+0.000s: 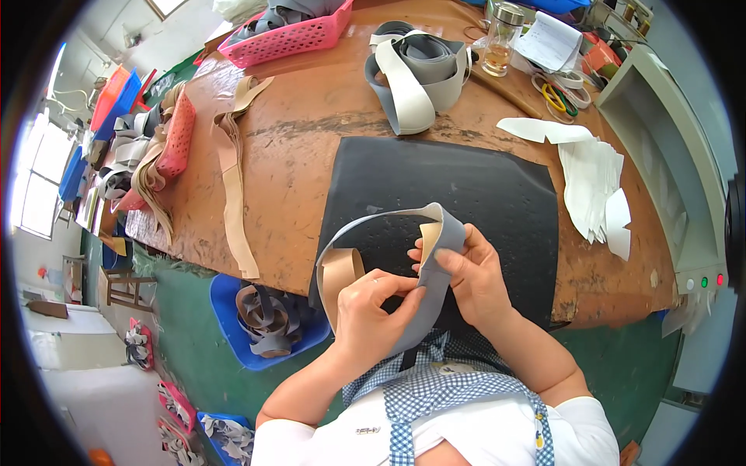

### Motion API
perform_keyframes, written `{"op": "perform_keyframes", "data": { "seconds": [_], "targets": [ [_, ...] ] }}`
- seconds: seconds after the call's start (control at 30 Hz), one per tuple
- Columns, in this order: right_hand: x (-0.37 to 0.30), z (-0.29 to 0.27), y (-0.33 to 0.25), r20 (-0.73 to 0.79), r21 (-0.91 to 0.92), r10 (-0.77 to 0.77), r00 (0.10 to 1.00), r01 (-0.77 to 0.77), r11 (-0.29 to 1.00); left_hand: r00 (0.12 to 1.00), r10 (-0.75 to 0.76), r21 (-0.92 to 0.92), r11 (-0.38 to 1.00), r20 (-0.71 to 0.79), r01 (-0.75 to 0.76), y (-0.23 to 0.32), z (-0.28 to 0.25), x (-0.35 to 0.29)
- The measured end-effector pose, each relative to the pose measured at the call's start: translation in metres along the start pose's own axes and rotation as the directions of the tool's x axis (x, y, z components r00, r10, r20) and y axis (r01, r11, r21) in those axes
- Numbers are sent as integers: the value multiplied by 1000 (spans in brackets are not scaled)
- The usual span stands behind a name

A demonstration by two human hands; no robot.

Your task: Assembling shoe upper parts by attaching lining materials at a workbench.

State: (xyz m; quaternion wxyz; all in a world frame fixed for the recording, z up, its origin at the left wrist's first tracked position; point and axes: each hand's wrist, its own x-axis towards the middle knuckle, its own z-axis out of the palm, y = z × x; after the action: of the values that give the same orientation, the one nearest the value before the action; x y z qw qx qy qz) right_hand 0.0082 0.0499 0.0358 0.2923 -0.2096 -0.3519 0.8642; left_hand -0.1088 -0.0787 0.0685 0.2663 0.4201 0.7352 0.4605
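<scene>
A long grey-blue strip point(423, 317) of leather-like material bends into a loop above a black mat point(451, 167). My right hand point(478, 279) grips the strip, thumb on its grey face and fingers behind it. A pale tan piece point(427, 242) shows against the strip's inner side by those fingers. On the strip's near edge, my left hand point(369, 311) pinches with thumb and forefinger. A light brown curled band point(339, 272) stands just beyond my left hand; whether it joins the grey strip I cannot tell.
Rolled grey and white strips point(416, 74) lie at the back. White cut pieces point(590, 179) are right of the mat, beside a grey-green machine point(660, 147). Tan strips point(233, 186) lie left. A glass bottle point(500, 46) stands behind; a blue basin point(233, 330) sits below the table's edge.
</scene>
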Motion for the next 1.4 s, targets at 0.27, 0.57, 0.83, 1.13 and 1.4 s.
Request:
{"op": "perform_keyframes", "data": {
  "seconds": [0.27,0.57,0.83,1.13,1.4],
  "targets": [
    [-6,3,5,36,-33,-37,999,38,999,993,-93,-287,955,-68,70,-7,14,6],
    [3,-1,-7,-42,7,24,999,-24,1000,999,-2,-125,992,-40,-3,-7,9,1],
    [1,4,-1,-5,-13,-10,1000,10,1000,990,-133,-315,942,-42,114,-2,15,5],
    [2,1,3,7,-121,-54,999,54,991,983,-155,-425,900,-96,101,-4,19,9],
    [5,2,-2,-27,-47,19,999,-21,999,986,-118,-329,942,-116,73,2,20,6]
  ]
}}
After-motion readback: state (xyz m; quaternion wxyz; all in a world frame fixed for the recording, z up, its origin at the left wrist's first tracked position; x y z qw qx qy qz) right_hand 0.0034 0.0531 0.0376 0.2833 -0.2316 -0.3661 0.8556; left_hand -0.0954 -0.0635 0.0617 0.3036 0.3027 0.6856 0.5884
